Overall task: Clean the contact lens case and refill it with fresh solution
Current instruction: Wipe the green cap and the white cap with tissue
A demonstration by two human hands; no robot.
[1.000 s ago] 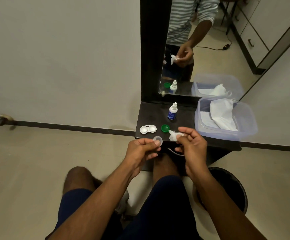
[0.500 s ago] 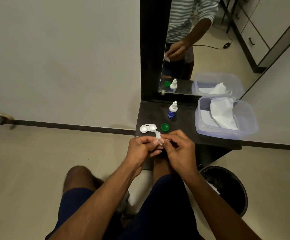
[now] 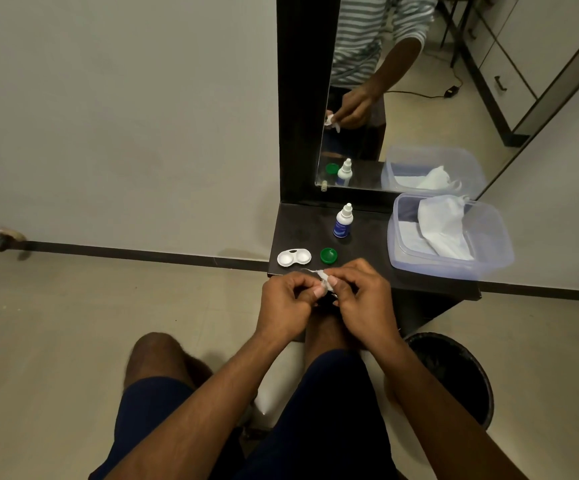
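The white contact lens case lies open, caps off, near the front left of the dark shelf. A green cap rests just right of it. The solution bottle stands upright behind them. My left hand and my right hand meet at the shelf's front edge. My left hand pinches a small clear cap, mostly hidden by fingers. My right hand presses a small piece of white tissue against it.
A clear plastic box with white tissues sits at the shelf's right. A mirror rises behind the shelf. A black bin stands on the floor at lower right, beside my knee.
My hands came together from slightly apart. The tissue in my right hand now touches the clear cap held by my left hand. Items on the shelf have not moved.
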